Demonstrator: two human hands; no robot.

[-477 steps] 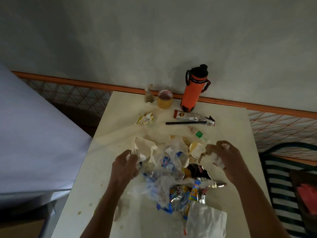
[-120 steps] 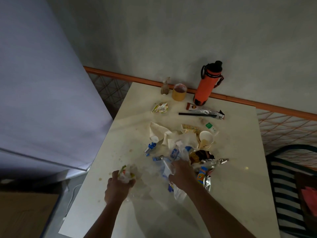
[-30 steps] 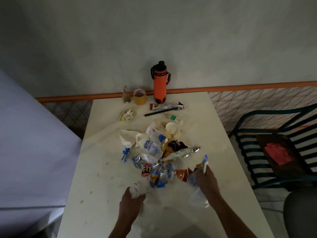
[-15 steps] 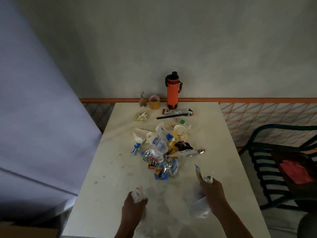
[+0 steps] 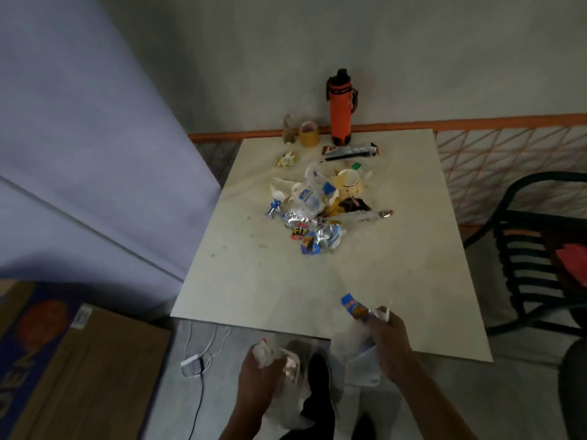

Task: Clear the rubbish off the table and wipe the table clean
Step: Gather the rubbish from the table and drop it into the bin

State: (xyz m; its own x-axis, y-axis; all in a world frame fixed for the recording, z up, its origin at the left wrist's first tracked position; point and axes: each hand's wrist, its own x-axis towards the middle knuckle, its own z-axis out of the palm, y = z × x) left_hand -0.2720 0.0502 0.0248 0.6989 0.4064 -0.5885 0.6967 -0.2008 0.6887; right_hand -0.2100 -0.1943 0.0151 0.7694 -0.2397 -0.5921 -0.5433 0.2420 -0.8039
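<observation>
A pile of rubbish (image 5: 317, 214) lies mid-table: foil and plastic wrappers, crumpled paper, a paper cup (image 5: 349, 184). The cream table (image 5: 270, 281) shows small stains. Below its near edge, my left hand (image 5: 259, 373) grips one side of a clear plastic bag (image 5: 295, 376). My right hand (image 5: 386, 341) grips the bag's other side together with a blue and orange wrapper (image 5: 354, 308) that sticks up from my fingers.
An orange bottle (image 5: 340, 108), a tape roll (image 5: 308, 138), a small figurine (image 5: 288, 130), a long wrapper with a black stick (image 5: 349, 151) and a yellow packet (image 5: 286, 159) stand at the table's far end. A dark chair (image 5: 536, 249) is right, a cardboard box (image 5: 79, 369) left, cables (image 5: 197, 360) on the floor.
Both hands have drawn back from the pile to the near table edge, carrying the bag and the blue wrapper. The view has pulled back and the floor now shows.
</observation>
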